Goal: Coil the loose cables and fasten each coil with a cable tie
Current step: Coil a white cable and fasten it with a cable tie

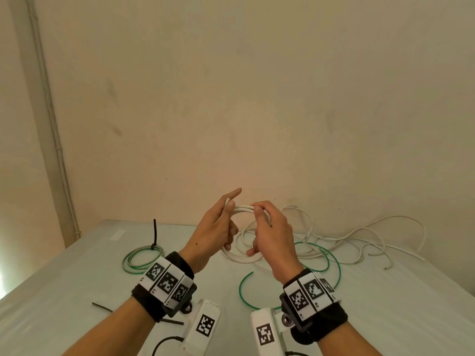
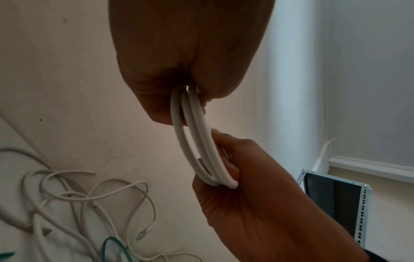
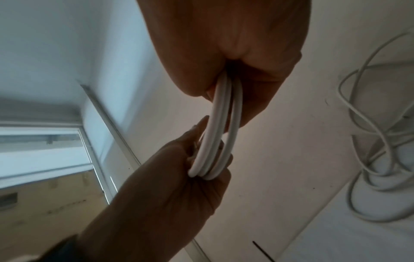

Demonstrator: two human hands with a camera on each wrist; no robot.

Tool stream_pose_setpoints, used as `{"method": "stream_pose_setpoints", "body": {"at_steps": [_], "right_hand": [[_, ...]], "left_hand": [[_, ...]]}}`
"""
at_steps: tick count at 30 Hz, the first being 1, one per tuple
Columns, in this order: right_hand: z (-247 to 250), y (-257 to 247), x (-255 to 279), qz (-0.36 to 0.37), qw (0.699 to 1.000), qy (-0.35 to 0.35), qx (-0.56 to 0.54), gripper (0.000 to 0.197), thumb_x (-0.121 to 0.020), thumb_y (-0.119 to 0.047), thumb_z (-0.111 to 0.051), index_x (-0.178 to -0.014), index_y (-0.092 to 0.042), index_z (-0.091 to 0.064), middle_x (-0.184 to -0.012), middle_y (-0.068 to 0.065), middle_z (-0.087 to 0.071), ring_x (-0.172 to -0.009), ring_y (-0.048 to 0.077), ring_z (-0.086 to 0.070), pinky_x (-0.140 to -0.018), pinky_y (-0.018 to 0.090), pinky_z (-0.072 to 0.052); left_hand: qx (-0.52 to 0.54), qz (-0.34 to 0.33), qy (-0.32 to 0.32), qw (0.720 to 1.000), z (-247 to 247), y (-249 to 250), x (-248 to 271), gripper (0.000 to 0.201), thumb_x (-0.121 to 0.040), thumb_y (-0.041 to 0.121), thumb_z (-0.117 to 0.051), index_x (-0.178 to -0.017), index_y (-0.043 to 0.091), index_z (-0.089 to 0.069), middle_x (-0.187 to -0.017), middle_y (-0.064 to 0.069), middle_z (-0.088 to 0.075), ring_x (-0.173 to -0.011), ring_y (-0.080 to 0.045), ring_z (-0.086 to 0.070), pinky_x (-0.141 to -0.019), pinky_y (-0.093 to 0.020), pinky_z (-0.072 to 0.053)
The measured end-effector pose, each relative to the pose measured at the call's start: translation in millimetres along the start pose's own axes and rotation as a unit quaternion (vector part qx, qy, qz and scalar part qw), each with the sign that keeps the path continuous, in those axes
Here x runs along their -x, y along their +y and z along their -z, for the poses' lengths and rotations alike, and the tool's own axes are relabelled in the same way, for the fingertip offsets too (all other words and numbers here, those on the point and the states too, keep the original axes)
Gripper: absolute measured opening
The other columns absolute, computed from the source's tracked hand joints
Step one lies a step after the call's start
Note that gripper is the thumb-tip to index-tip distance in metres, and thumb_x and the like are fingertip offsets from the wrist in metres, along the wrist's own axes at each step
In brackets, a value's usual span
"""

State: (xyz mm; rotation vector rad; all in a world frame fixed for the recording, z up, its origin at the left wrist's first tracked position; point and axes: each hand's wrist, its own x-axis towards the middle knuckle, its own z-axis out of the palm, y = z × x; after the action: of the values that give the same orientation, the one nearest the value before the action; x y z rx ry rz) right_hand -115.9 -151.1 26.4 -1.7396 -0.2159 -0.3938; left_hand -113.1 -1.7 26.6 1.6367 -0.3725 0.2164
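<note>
Pale plaster wall is filling the background behind a white table, and both hands are being held up above it. Fingers of the left hand are curling around one side of a thick white cable coil, with the index finger pointing straight out past it. Fingers and thumb of the right hand are pinching the opposite side of the same coil. The coil is running between the two hands, its several turns lying side by side, its loop standing roughly upright and hanging down toward the table. Neither hand is nearer; each is gripping its own side.

Beyond the coil, toward the wall, thin white loose cables are lying tangled on the table. Left of the coil, a green cable coil is lying already fastened with a black cable tie. Nearer than the coil, a loose black cable tie is lying beside the left wrist, so the left hand seems better placed to fetch it. A loose green cable is curving under the right wrist.
</note>
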Motion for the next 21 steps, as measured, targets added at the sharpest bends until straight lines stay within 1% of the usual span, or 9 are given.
{"method": "stream_pose_setpoints", "body": {"at_steps": [2,4,8,10,13,15,17,19,21], "right_hand": [[-1.9,0.0,-1.7,-0.018,0.999,-0.017,-0.023,0.020,-0.110,-0.028,-0.047,-0.106,-0.027,-0.067,-0.067,0.006,-0.052,-0.047,0.015,-0.050,-0.047,0.029,-0.054],[-4.4,1.4,-5.0,-0.038,0.998,-0.040,-0.044,0.020,-0.109,-0.028,-0.048,-0.104,-0.025,-0.068,-0.071,0.004,-0.052,-0.050,0.013,-0.048,-0.047,0.028,-0.048],[-5.0,2.7,-9.9,-0.082,0.993,-0.051,-0.070,0.020,-0.109,-0.026,-0.049,-0.104,-0.019,-0.067,-0.071,0.002,-0.048,-0.046,0.010,-0.039,-0.042,0.024,-0.035],[-5.2,2.9,-9.1,-0.103,0.990,-0.047,-0.089,0.021,-0.109,-0.025,-0.047,-0.106,-0.017,-0.066,-0.068,0.001,-0.046,-0.044,0.010,-0.035,-0.040,0.024,-0.032],[-4.1,2.9,-6.4,-0.124,0.986,-0.056,-0.101,0.020,-0.109,-0.024,-0.047,-0.105,-0.016,-0.065,-0.063,-0.001,-0.042,-0.044,0.010,-0.033,-0.039,0.022,-0.028],[-2.3,4.7,-4.6,-0.088,0.994,-0.060,-0.023,0.020,-0.108,-0.026,-0.049,-0.099,-0.021,-0.066,-0.058,-0.007,-0.045,-0.044,0.009,-0.037,-0.040,0.021,-0.031],[-1.0,4.1,-2.5,-0.024,0.994,-0.070,0.084,0.021,-0.107,-0.028,-0.049,-0.095,-0.026,-0.066,-0.052,-0.015,-0.052,-0.046,0.005,-0.042,-0.045,0.024,-0.035],[-1.2,2.4,-2.2,0.033,0.983,-0.085,0.160,0.021,-0.108,-0.030,-0.049,-0.097,-0.027,-0.066,-0.063,-0.022,-0.061,-0.053,0.002,-0.048,-0.054,0.024,-0.036],[-0.3,0.5,-3.0,0.063,0.973,-0.088,0.205,0.022,-0.109,-0.032,-0.048,-0.102,-0.027,-0.068,-0.079,-0.016,-0.067,-0.067,0.004,-0.056,-0.063,0.027,-0.038]], "left_hand": [[-0.018,0.001,-0.009,1.000,1.9,0.5,-2.5,0.035,-0.109,0.048,-0.037,-0.140,0.059,-0.049,-0.068,-0.002,-0.041,-0.057,-0.010,-0.040,-0.051,-0.026,-0.043],[-0.047,0.004,-0.030,0.998,5.2,2.1,-1.8,0.035,-0.108,0.052,-0.034,-0.139,0.064,-0.045,-0.071,-0.008,-0.035,-0.057,-0.012,-0.035,-0.050,-0.024,-0.039],[-0.119,-0.018,-0.066,0.991,6.5,1.8,-2.3,0.039,-0.107,0.056,-0.031,-0.145,0.065,-0.036,-0.070,-0.010,-0.032,-0.062,-0.024,-0.031,-0.053,-0.026,-0.032],[-0.157,-0.025,-0.069,0.985,5.6,1.4,-2.3,0.042,-0.107,0.055,-0.030,-0.149,0.063,-0.031,-0.063,-0.006,-0.035,-0.062,-0.023,-0.034,-0.052,-0.023,-0.035],[-0.133,-0.011,-0.045,0.990,6.1,4.8,1.8,0.044,-0.106,0.056,-0.031,-0.150,0.063,-0.030,-0.070,-0.008,-0.039,-0.056,-0.017,-0.043,-0.049,-0.021,-0.042],[-0.119,0.005,-0.039,0.992,9.7,7.3,2.2,0.044,-0.105,0.058,-0.032,-0.149,0.063,-0.030,-0.071,-0.010,-0.047,-0.049,-0.011,-0.052,-0.046,-0.023,-0.047],[-0.145,0.024,-0.060,0.987,12.5,8.0,-0.6,0.046,-0.105,0.059,-0.032,-0.150,0.063,-0.027,-0.069,-0.010,-0.057,-0.049,-0.014,-0.062,-0.048,-0.029,-0.052],[-0.182,0.049,-0.091,0.978,13.3,8.0,-3.8,0.047,-0.106,0.057,-0.032,-0.153,0.060,-0.026,-0.071,-0.007,-0.065,-0.053,-0.018,-0.068,-0.053,-0.033,-0.057],[-0.178,0.085,-0.115,0.974,12.9,8.8,-4.7,0.046,-0.107,0.056,-0.032,-0.153,0.056,-0.030,-0.071,-0.007,-0.066,-0.056,-0.018,-0.069,-0.059,-0.037,-0.062]]}}
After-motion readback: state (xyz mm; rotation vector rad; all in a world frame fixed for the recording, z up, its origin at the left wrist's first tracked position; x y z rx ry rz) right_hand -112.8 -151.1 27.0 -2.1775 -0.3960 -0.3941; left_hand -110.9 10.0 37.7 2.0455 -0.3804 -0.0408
